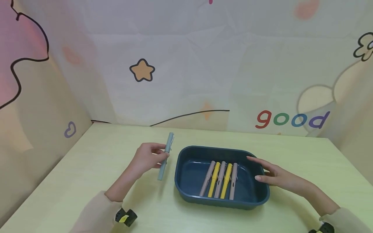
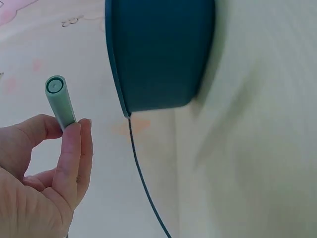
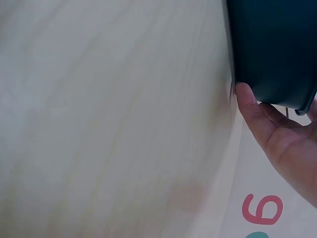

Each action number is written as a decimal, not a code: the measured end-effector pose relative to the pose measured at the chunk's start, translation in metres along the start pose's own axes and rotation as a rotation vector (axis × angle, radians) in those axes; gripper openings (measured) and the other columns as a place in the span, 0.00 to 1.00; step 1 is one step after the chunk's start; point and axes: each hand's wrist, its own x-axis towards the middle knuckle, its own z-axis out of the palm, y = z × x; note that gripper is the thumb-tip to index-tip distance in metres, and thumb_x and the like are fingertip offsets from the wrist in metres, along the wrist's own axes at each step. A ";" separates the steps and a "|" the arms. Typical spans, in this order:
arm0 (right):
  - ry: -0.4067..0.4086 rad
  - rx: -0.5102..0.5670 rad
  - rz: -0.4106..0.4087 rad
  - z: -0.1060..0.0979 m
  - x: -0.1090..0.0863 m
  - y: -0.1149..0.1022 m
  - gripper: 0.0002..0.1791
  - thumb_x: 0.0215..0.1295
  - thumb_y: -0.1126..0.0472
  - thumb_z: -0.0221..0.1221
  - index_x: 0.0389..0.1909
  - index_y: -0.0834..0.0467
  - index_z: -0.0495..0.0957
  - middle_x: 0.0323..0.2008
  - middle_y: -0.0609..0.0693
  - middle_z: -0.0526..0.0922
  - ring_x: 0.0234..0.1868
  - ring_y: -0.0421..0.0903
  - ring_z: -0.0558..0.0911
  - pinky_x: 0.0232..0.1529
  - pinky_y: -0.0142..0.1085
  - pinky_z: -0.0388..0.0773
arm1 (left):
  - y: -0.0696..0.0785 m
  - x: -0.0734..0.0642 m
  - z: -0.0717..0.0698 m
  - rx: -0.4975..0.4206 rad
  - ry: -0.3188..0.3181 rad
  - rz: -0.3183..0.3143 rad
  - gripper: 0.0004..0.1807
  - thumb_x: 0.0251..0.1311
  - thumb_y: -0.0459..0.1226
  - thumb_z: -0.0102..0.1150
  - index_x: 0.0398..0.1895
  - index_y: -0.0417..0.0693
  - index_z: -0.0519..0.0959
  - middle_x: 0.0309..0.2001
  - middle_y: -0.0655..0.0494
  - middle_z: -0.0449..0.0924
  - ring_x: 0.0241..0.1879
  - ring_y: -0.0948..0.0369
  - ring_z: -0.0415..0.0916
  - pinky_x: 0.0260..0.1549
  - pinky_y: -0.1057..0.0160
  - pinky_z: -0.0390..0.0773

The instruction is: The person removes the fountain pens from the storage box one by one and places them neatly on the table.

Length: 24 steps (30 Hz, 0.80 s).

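Observation:
My left hand (image 1: 151, 157) pinches a pale blue-green pen (image 1: 169, 140) between thumb and fingers, to the left of a dark blue plastic bin (image 1: 186, 195). The pen stands tilted above the table, its clip facing right; its round end (image 2: 55, 85) points at the left wrist camera. My right hand (image 1: 274, 174) holds the bin's right side, the thumb over the rim and other fingers against the outer wall (image 3: 277, 49). Inside the bin several pens lie side by side in a row, grey-taupe ones (image 1: 220, 178) alternating with yellow ones (image 1: 226, 181).
A pale yellow-green wood-look table (image 1: 87, 168) carries the bin. Behind it and at both sides hangs a printed backdrop (image 1: 186, 81) with a star, a flower and the word "good". A dark strapped device (image 1: 126, 216) sits at the left wrist.

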 end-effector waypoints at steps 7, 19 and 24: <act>0.013 0.003 0.003 0.001 0.002 0.001 0.34 0.67 0.58 0.50 0.70 0.51 0.47 0.68 0.67 0.41 0.64 0.72 0.47 0.52 0.55 0.69 | -0.019 0.001 -0.006 0.026 0.023 -0.083 0.16 0.53 0.31 0.60 0.46 0.34 0.77 0.30 0.48 0.76 0.25 0.62 0.75 0.26 0.61 0.81; 0.011 -0.006 -0.011 -0.001 0.002 0.001 0.34 0.67 0.58 0.50 0.70 0.50 0.47 0.68 0.66 0.40 0.64 0.73 0.44 0.53 0.58 0.66 | -0.034 0.009 -0.001 0.071 -0.019 -0.191 0.16 0.52 0.31 0.61 0.44 0.33 0.76 0.30 0.47 0.77 0.24 0.62 0.77 0.26 0.62 0.80; 0.007 -0.006 -0.001 0.000 0.001 0.001 0.34 0.66 0.58 0.50 0.70 0.51 0.48 0.68 0.68 0.41 0.64 0.73 0.45 0.54 0.57 0.66 | -0.036 0.008 0.002 0.093 -0.042 -0.216 0.15 0.51 0.30 0.61 0.43 0.32 0.77 0.28 0.47 0.75 0.22 0.62 0.76 0.26 0.63 0.80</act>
